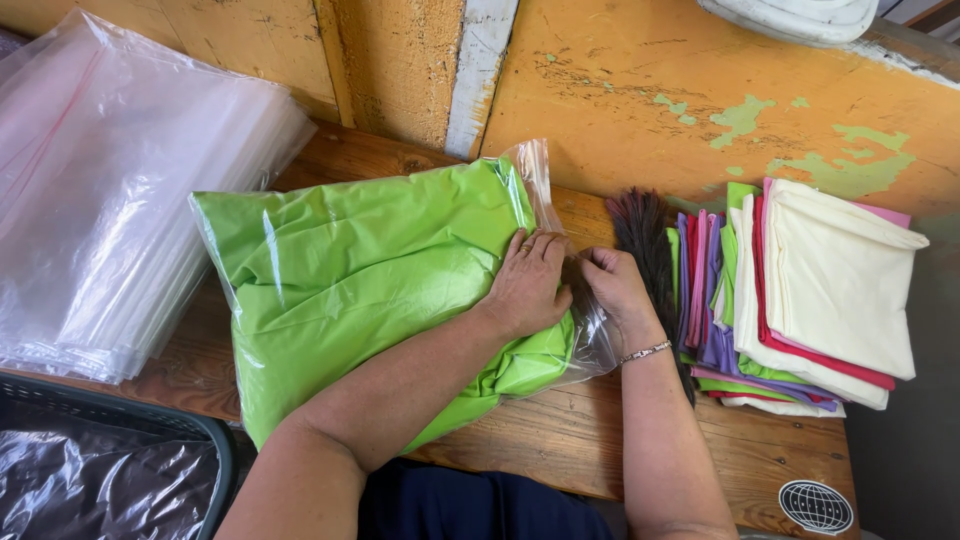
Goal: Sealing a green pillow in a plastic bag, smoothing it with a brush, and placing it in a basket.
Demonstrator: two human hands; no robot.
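A clear plastic bag (545, 180) stuffed with folded lime-green fabric (360, 270) lies across the wooden table (600, 440). My left hand (525, 285) lies flat on the bag's right end, pressing the fabric down. My right hand (612, 290) is closed on the loose open end of the bag, next to the left hand. A thin bracelet sits on my right wrist.
A stack of empty clear plastic bags (110, 200) lies at the left. Folded cloths in cream, red, purple and green (800, 290) are piled at the right, beside a dark brush (645, 235). A dark basket lined with plastic (100, 470) sits at lower left. An orange wall (700, 90) stands behind.
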